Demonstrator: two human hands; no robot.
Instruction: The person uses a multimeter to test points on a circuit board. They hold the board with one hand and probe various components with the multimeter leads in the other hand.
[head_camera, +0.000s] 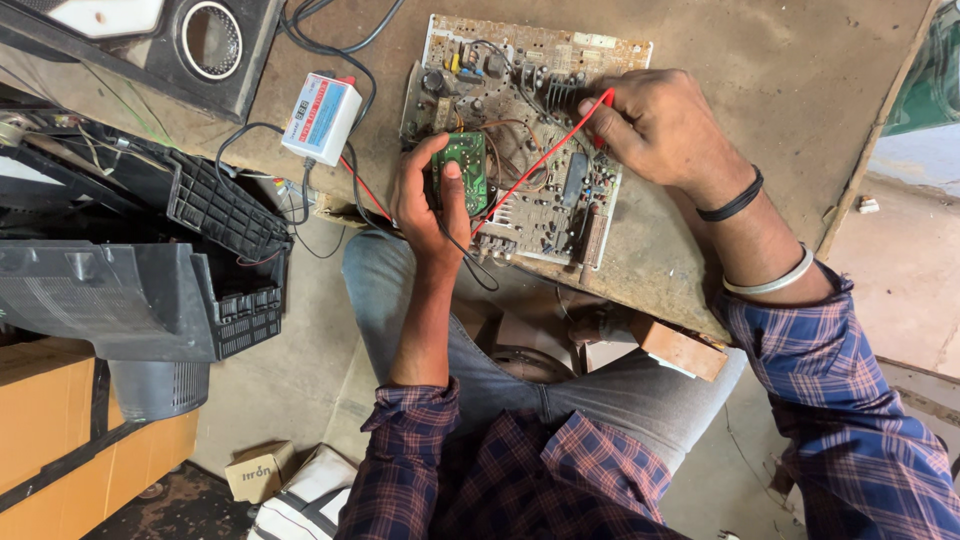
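A large beige circuit board (530, 70) lies on a worn wooden table (780, 80). My left hand (425, 205) grips a small green circuit board (462, 170) at the big board's near left edge, thumb pressed on it. My right hand (655, 125) pinches a red probe (600, 105) with its tip on the big board; its red wire (530, 170) runs back toward the left hand. A white box-shaped meter (322, 115) with red and black leads rests on the table to the left.
A dark plastic appliance casing (140, 290) lies at left, with a speaker panel (205, 45) above it. Cardboard boxes (258, 470) sit on the floor below. A wooden block (680, 348) sticks out under the table edge.
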